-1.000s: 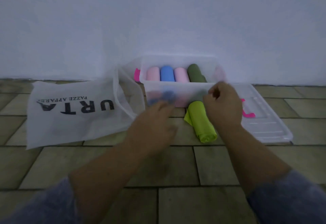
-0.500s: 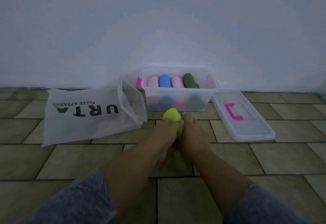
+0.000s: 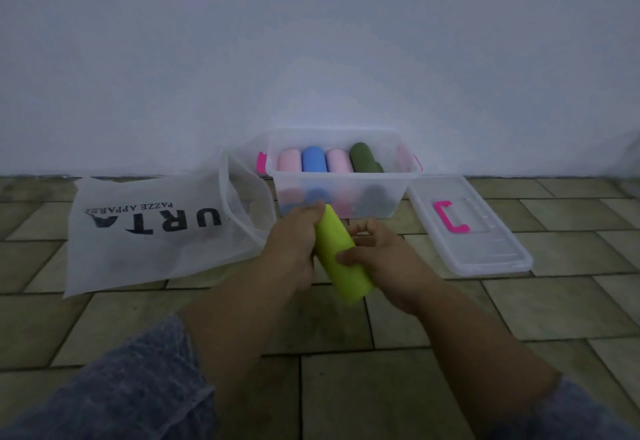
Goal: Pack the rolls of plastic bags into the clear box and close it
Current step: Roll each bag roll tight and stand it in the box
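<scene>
A limp white bag (image 3: 152, 232) with black lettering lies flat on the tiled floor (image 3: 346, 387), well to the left of the left hand (image 3: 291, 252), its open mouth nearest that hand. The left hand grips the far end of a lime roll (image 3: 334, 242), fingers curled over the top and thumb side pressed to it. The roll is off the floor and slants from the far left down to the near right between the two hands. Just beyond both hands, against the pale wall (image 3: 311, 41), stands the open box (image 3: 339, 173). A row of rolls lies side by side in it: a pink roll (image 3: 289, 161), a blue roll (image 3: 314, 159), a second pink roll (image 3: 339, 161) and a green roll (image 3: 363, 157). More roll ends show dimly through the front wall below them. A pink latch (image 3: 260, 161) sits on the side of the box, beyond the left hand. The right hand (image 3: 388, 263) cups the near half of the lime roll from the right, thumb laid across it and fingers bent round the far side. To the right of that hand the lid (image 3: 491, 252) lies flat on the floor, touching or nearly touching the box, and it carries a pink handle (image 3: 450, 217). Grey sleeves (image 3: 138, 387) cover both forearms near the camera.
</scene>
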